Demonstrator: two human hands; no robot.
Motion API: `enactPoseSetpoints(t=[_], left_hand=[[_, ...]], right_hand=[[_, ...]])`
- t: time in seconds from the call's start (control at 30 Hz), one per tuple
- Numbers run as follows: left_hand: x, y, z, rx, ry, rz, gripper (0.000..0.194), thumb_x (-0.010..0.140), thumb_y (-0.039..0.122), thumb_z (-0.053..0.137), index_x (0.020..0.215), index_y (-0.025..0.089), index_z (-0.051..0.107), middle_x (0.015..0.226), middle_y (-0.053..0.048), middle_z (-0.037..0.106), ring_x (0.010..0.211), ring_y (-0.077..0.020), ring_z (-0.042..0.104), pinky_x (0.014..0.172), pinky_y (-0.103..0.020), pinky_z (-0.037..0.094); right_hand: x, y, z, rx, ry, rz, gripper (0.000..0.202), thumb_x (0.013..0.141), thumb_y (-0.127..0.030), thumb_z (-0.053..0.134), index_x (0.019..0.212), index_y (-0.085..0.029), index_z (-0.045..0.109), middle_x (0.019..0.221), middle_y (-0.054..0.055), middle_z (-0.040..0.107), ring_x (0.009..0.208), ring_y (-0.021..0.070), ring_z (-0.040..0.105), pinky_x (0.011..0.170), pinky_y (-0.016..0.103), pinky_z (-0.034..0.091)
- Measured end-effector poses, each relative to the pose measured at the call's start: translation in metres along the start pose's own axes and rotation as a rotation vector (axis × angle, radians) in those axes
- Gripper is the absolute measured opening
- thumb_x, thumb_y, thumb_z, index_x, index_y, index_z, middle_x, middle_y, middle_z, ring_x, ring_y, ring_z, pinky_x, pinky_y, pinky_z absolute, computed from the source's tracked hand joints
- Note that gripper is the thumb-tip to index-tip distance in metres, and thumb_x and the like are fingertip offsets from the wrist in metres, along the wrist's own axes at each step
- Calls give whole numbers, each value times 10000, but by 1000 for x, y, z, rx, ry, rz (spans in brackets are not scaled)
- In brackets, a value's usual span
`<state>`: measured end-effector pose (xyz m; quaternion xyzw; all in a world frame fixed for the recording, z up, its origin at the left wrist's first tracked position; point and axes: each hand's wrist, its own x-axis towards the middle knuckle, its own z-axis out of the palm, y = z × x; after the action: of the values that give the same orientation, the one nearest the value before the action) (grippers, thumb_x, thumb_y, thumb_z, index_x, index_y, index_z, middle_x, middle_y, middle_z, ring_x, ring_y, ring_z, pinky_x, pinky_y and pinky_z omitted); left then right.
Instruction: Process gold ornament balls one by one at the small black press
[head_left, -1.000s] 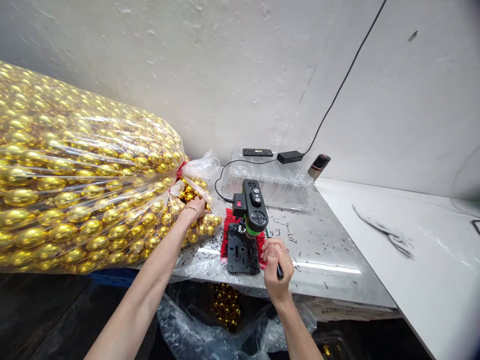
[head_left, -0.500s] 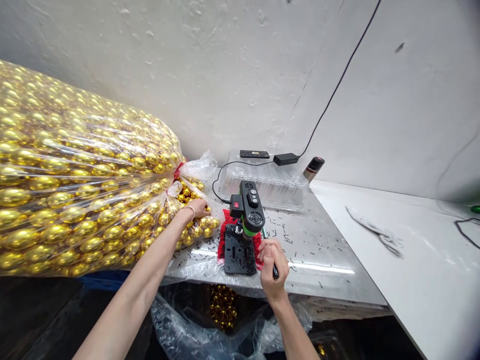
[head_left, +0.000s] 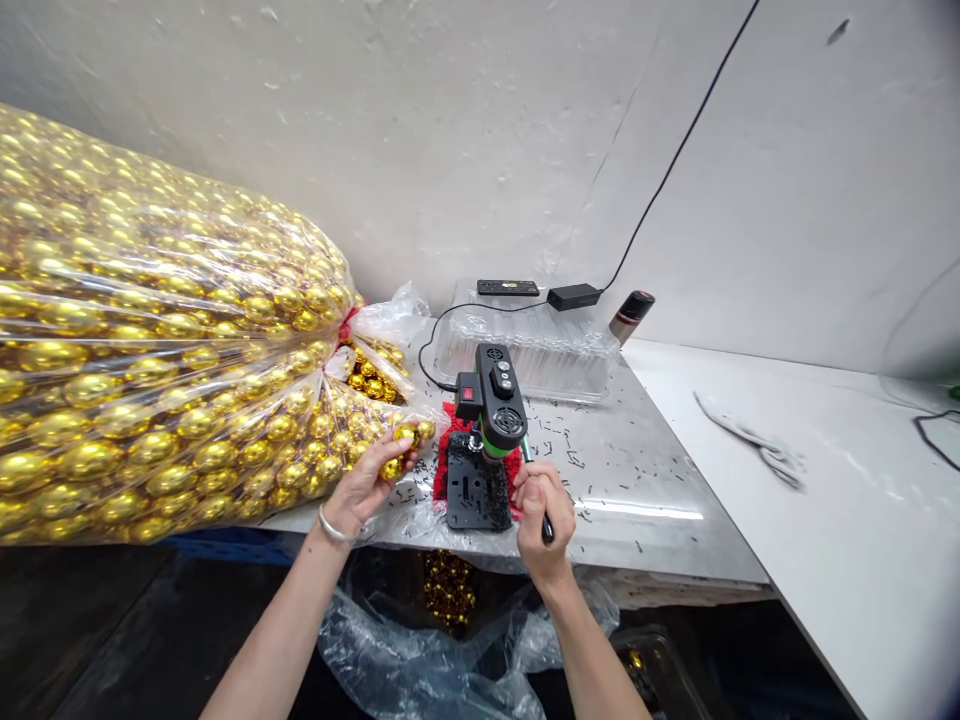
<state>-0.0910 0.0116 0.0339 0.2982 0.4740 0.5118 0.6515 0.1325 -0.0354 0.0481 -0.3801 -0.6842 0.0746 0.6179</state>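
Gold balls (head_left: 391, 468) lie in my left hand (head_left: 367, 477), its fingers curled round them, palm turned up beside the mouth of a clear bag (head_left: 262, 300) full of gold balls. My right hand (head_left: 546, 510) is wrapped round the black-ended lever (head_left: 548, 530) of a small press. The press has a black and green head (head_left: 501, 400) above a black slotted base plate (head_left: 478, 490), which stands on a red mat (head_left: 441, 480). Small black bits cover part of the plate and lie strewn over the metal tabletop (head_left: 630, 510).
Behind the press sits a clear plastic tray (head_left: 525, 350) with a black adapter (head_left: 574, 297) and cable. A spray can (head_left: 631, 317) leans at its right. Gloves (head_left: 750, 440) lie on the white table (head_left: 847, 520). Below the front edge hangs an open plastic bag (head_left: 420, 660) with gold balls.
My left hand has come out of the opening among the gold balls, turned palm up and now holds some. My right hand stays on the lever. The view has shifted slightly.
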Motion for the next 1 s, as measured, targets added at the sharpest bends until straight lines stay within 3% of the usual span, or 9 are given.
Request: enactPoseSetpoints(t=[0.13, 0.27, 0.43, 0.57, 0.77, 0.87, 1.0], left_hand=[[-6, -39, 25, -70, -67, -117, 205, 652, 255, 762, 800, 148, 671, 741, -9, 654, 585, -72, 561, 527, -167, 484], [-1, -57, 42, 10, -89, -155, 280, 624, 322, 810, 766, 141, 650, 695, 9, 620, 617, -82, 576, 580, -186, 497], [8, -61, 47, 184, -102, -103, 416, 637, 364, 809, 949, 140, 651, 794, -16, 663, 622, -91, 593, 574, -208, 484], [14, -67, 48, 475, -110, 11, 449, 712, 419, 730, 1050, 133, 658, 850, -49, 701, 700, -144, 630, 585, -233, 479], [12, -63, 55, 1118, -150, 307, 356, 821, 344, 612, 1119, 157, 667, 1106, -109, 695, 1041, -251, 630, 908, -329, 456], [11, -59, 62, 1329, -152, 364, 343, 854, 336, 572, 1145, 171, 648, 1116, -114, 682, 1053, -251, 626, 908, -320, 454], [9, -58, 69, 1433, -190, 360, 349, 871, 371, 557, 1150, 175, 631, 1140, -116, 657, 1041, -252, 628, 864, -304, 464]], right_hand=[[1, -1, -1, -20, -14, -5, 283, 895, -80, 365, 650, -200, 441, 681, 15, 499, 689, 139, 516, 590, 285, 397], [1, 0, -2, -14, -27, -12, 285, 897, -86, 362, 648, -204, 433, 671, 14, 496, 686, 142, 516, 590, 291, 399], [0, 0, -1, -21, -15, -10, 264, 901, -80, 363, 680, -199, 443, 715, 18, 508, 663, 123, 505, 581, 279, 400], [1, -1, -1, -17, -23, -3, 260, 904, -82, 357, 689, -200, 443, 701, 16, 499, 662, 125, 503, 573, 276, 399], [0, -1, -1, -10, -20, 0, 270, 903, -92, 356, 674, -202, 447, 694, 18, 505, 672, 133, 513, 585, 283, 410], [1, -2, -2, -8, -17, 4, 275, 903, -102, 356, 667, -204, 453, 685, 19, 511, 676, 139, 522, 590, 287, 415], [1, -4, -3, -16, -34, 16, 270, 902, -96, 354, 676, -203, 455, 695, 21, 512, 690, 140, 528, 593, 286, 414]])
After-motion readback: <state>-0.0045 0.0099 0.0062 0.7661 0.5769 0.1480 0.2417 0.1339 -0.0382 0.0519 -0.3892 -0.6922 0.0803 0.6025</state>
